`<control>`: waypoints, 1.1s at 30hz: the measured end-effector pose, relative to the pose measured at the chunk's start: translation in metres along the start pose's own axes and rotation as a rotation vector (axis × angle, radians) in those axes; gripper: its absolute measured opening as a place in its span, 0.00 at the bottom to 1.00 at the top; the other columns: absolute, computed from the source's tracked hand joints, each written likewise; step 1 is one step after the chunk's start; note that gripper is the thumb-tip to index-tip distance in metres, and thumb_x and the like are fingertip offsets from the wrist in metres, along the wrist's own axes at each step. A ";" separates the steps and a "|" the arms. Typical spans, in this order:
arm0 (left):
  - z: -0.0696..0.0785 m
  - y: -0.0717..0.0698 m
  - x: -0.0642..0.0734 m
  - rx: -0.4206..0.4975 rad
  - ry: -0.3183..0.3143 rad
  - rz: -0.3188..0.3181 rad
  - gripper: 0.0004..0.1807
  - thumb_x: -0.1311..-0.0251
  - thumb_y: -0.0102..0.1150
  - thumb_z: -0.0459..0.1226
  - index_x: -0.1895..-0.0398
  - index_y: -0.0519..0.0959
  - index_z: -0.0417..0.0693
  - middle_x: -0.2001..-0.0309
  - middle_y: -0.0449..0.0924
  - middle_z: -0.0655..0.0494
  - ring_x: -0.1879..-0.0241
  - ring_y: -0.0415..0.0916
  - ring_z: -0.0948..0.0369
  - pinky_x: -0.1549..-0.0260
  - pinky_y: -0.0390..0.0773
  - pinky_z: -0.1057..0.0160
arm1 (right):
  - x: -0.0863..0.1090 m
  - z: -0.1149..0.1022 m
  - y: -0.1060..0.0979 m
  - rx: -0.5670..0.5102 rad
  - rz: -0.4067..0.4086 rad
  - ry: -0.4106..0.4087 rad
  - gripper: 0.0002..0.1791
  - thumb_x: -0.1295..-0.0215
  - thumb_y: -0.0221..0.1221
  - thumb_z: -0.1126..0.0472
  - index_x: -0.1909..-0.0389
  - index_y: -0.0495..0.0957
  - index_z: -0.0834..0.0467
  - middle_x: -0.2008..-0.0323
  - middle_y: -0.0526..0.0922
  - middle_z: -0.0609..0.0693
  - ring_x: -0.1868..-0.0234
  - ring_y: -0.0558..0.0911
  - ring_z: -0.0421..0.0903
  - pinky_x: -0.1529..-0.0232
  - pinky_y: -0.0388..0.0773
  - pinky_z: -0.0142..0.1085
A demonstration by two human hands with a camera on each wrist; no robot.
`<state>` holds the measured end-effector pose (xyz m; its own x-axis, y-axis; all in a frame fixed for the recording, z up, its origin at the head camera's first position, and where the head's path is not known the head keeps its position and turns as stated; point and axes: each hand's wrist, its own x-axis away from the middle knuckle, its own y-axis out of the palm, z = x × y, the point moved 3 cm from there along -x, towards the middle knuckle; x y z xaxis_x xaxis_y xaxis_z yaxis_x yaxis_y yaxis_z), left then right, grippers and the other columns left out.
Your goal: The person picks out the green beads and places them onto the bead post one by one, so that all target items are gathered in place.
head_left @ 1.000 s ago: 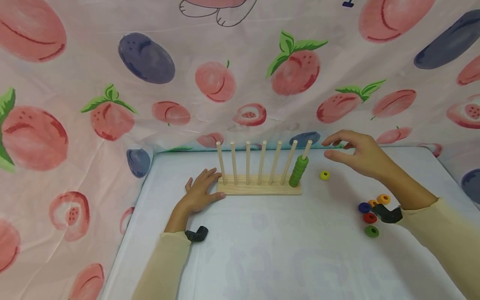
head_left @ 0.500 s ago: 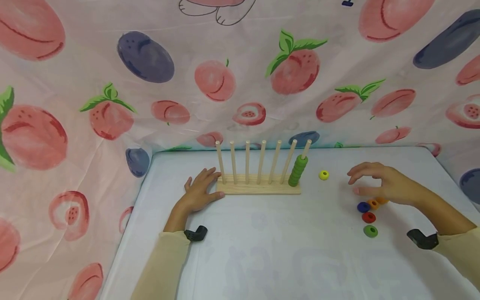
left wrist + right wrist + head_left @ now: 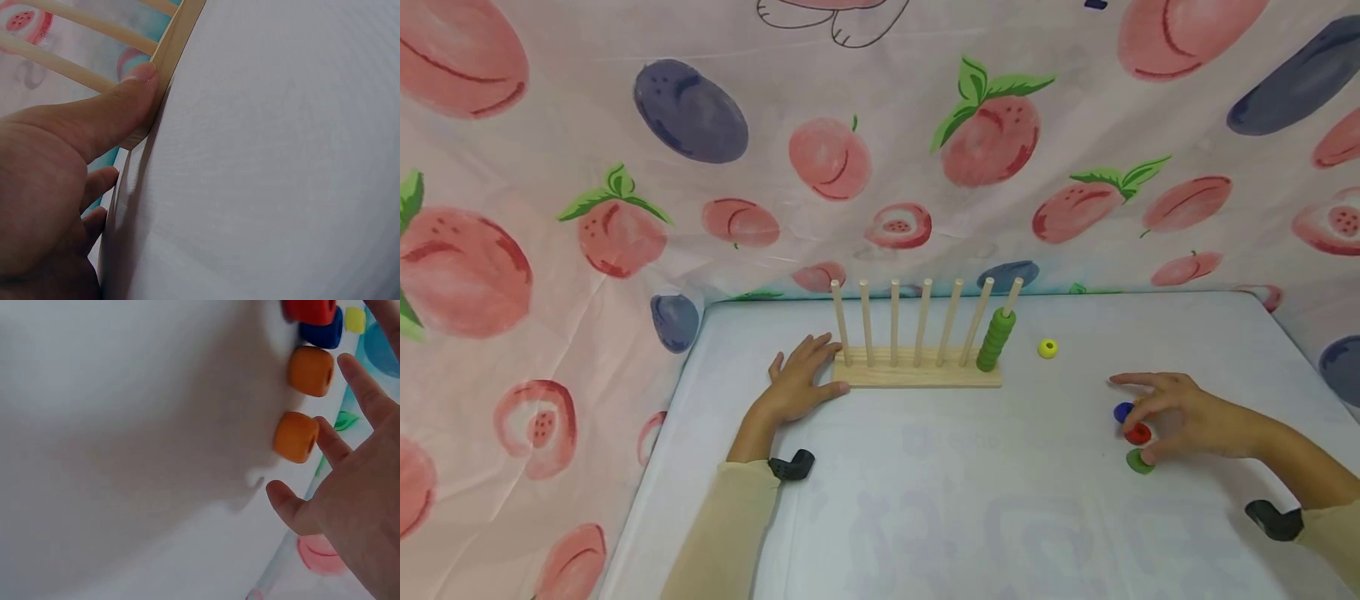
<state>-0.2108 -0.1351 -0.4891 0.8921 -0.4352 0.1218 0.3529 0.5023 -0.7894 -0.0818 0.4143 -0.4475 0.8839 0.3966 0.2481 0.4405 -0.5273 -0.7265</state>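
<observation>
In the head view, my left hand (image 3: 797, 387) holds the left end of a wooden peg stand (image 3: 917, 378), thumb at the front edge. The left wrist view shows that thumb (image 3: 134, 94) pressed on the stand's base (image 3: 172, 53). Green beads (image 3: 996, 340) are stacked on the rightmost peg. My right hand (image 3: 1195, 421) is spread over loose beads at the right. Its thumb overlaps a green bead (image 3: 1138, 462), and its index fingertip is right by a red bead (image 3: 1139, 433) and a blue bead (image 3: 1123, 412). Two orange beads (image 3: 297, 437) lie under the other fingers.
A single yellow bead (image 3: 1047, 348) lies on the white tabletop (image 3: 940, 492), right of the stand. Several upright pegs (image 3: 895, 323) of the stand are bare. A fruit-patterned cloth (image 3: 730, 100) hangs behind and along the left of the table.
My right hand has come down and toward me from beside the green stack to the loose beads, lowering its thumb and index finger among them. My left hand has stayed on the stand.
</observation>
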 end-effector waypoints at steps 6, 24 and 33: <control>0.001 0.000 0.000 -0.004 -0.004 -0.004 0.41 0.37 0.67 0.56 0.23 0.65 0.57 0.18 0.51 0.53 0.17 0.38 0.47 0.28 0.30 0.30 | 0.006 0.006 0.005 0.020 -0.016 0.001 0.17 0.55 0.79 0.47 0.62 0.86 0.34 0.24 0.61 0.51 0.30 0.48 0.69 0.49 0.50 0.80; 0.000 0.001 -0.001 -0.008 -0.005 -0.008 0.41 0.37 0.66 0.56 0.23 0.65 0.58 0.18 0.50 0.53 0.17 0.38 0.47 0.28 0.29 0.30 | 0.002 0.007 0.009 0.077 0.082 0.009 0.17 0.53 0.78 0.46 0.60 0.86 0.32 0.28 0.66 0.59 0.30 0.52 0.70 0.48 0.52 0.79; 0.001 -0.001 0.001 -0.006 -0.006 -0.011 0.41 0.37 0.66 0.56 0.23 0.65 0.57 0.18 0.51 0.53 0.17 0.38 0.47 0.28 0.30 0.30 | -0.009 -0.015 -0.009 0.092 0.135 -0.010 0.13 0.47 0.76 0.47 0.61 0.85 0.33 0.28 0.67 0.53 0.30 0.55 0.62 0.46 0.64 0.71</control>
<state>-0.2101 -0.1346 -0.4876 0.8901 -0.4356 0.1340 0.3604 0.4929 -0.7920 -0.0911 0.4040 -0.4336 0.9321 0.3348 0.1380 0.3013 -0.5058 -0.8083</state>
